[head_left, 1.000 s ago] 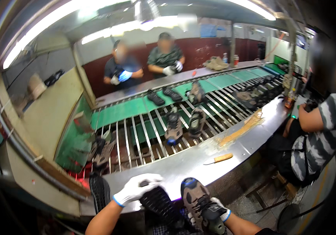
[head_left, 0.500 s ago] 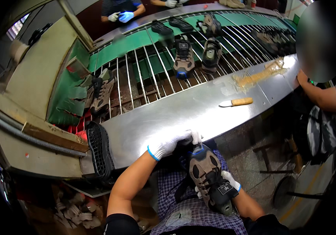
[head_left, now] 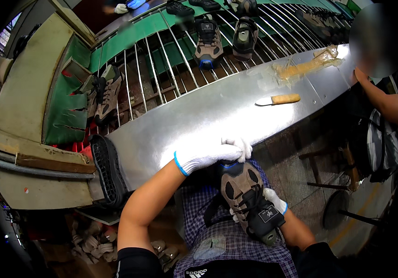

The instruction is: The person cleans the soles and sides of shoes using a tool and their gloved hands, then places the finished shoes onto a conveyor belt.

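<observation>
A brown and black shoe upper [head_left: 241,187] with a blue-edged toe rests across my lap, its toe pointing away from me. My left hand [head_left: 217,152], in a white knit glove with a blue cuff, is closed over the toe; the fingers cover its tip. My right hand [head_left: 275,201], also gloved, wraps the shoe's right side near the tongue, with some fingertips showing on the left side. A dark piece beside the toe is mostly hidden by my left hand, so I cannot tell what it is.
A knife [head_left: 278,99] with a wooden handle lies on the metal table [head_left: 175,120]. A black shoe sole [head_left: 108,171] leans at its left end. Behind is a roller rack [head_left: 166,60] bearing shoes. At right sits a co-worker [head_left: 384,102], near a stool [head_left: 333,171].
My left hand has shifted slightly right and up and now covers more of the toe. My right hand keeps its hold. The view has tilted, so the table and rack appear higher.
</observation>
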`<act>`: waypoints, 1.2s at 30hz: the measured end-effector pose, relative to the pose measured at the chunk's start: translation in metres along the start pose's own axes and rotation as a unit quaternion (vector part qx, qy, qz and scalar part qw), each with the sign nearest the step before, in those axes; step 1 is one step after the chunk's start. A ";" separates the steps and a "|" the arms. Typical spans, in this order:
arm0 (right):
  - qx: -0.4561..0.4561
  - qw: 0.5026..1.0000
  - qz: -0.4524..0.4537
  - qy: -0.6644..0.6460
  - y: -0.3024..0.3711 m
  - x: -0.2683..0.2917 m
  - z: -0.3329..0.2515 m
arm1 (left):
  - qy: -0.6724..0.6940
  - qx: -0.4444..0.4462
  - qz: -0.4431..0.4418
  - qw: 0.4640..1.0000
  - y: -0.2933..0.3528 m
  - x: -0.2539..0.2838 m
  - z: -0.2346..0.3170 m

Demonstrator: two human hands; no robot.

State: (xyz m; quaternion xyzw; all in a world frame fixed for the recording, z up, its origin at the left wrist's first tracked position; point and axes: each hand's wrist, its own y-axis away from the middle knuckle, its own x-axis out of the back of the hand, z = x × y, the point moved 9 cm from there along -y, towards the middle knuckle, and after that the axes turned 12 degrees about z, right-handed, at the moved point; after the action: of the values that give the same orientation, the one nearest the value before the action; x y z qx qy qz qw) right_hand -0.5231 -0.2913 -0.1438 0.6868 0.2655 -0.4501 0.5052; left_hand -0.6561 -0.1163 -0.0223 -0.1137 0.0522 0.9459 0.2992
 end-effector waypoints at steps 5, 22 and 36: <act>-0.011 1.000 0.001 -0.028 0.001 -0.009 0.003 | -0.019 0.004 -0.001 1.000 0.002 0.000 0.001; -0.007 1.000 -0.004 -0.014 0.000 -0.006 0.004 | -0.061 -0.010 -0.010 0.998 0.010 0.000 0.004; 0.013 0.998 0.045 0.040 0.003 0.000 -0.003 | -0.039 -0.031 -0.037 0.998 0.009 0.000 0.007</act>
State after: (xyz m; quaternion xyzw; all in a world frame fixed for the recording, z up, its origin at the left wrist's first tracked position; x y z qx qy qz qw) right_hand -0.5193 -0.2898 -0.1423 0.7218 0.2484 -0.4029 0.5050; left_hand -0.6622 -0.1224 -0.0157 -0.0874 0.0073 0.9390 0.3326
